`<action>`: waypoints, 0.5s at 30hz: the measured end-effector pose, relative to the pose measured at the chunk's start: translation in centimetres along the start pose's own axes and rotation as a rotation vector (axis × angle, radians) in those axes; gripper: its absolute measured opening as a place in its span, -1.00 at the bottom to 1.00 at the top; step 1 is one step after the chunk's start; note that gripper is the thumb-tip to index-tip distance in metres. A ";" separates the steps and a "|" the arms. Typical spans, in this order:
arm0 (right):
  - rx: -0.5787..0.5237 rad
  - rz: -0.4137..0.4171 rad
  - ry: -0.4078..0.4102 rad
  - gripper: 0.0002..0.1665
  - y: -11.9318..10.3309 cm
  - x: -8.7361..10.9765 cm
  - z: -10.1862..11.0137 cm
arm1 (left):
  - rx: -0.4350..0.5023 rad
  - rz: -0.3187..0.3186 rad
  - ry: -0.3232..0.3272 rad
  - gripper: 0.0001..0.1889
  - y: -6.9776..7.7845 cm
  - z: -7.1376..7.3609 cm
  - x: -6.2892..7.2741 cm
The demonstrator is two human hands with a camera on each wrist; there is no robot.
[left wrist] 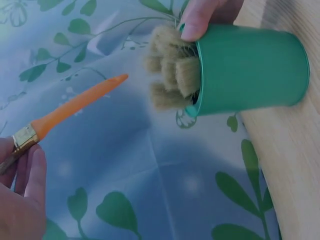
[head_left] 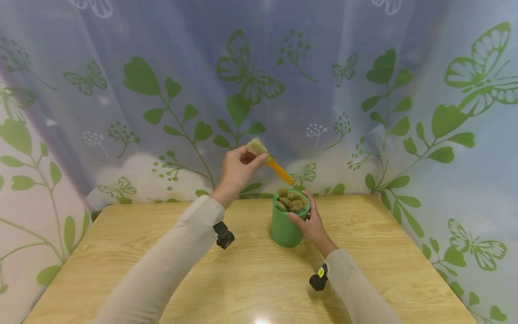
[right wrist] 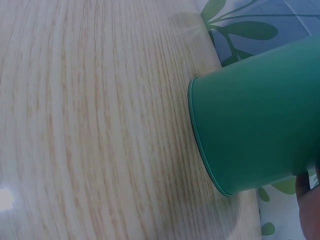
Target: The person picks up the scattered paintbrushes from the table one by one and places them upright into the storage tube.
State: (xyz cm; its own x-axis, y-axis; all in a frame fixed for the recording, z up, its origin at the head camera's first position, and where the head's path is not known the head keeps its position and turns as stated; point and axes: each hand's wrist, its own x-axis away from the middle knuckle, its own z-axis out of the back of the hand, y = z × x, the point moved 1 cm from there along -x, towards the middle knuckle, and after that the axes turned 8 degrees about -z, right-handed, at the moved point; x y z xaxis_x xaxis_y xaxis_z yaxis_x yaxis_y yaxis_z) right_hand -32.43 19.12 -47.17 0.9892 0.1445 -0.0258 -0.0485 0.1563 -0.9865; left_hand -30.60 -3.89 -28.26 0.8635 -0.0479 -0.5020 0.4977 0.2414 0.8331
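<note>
My left hand pinches a paintbrush near its metal band, bristles up and the orange handle slanting down to the right. The handle's tip hangs just above a green cup, apart from it in the left wrist view. Several tan bristle heads stick up out of the cup's mouth; the handles below them are hidden inside. My right hand grips the cup by its rim from the right, thumb at the front and fingers behind. In the right wrist view the cup fills the right side, with only fingertips showing.
The cup stands on a light wooden table, near its back edge. Behind and at both sides hangs a curtain printed with green leaves and butterflies. A small black wrist camera shows at the left cuff, another at the right.
</note>
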 end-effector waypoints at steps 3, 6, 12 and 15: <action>-0.004 -0.001 -0.005 -0.09 -0.1 0.0 0.0 | -0.017 -0.021 0.008 -0.75 0.0 -0.9 -0.1; -0.005 0.003 -0.009 -0.09 -0.3 0.0 -0.1 | -0.054 -0.016 0.007 -0.76 -0.7 -1.6 -0.3; 0.000 0.012 -0.004 -0.08 -0.2 -0.1 -0.1 | -0.143 0.012 -0.057 -0.79 -2.4 -3.4 -0.1; 0.013 0.012 0.010 -0.09 -0.1 0.0 -0.1 | -0.216 -0.007 -0.125 -0.79 -3.1 -4.3 0.3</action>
State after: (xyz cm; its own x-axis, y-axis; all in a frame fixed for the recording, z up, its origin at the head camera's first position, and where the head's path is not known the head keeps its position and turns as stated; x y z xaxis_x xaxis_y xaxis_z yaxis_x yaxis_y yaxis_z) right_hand -32.43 19.00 -47.07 0.9898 0.1367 -0.0397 -0.0626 0.1671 -0.9840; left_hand -32.22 -0.46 -31.94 0.8701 -0.1664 -0.4639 0.4865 0.4413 0.7541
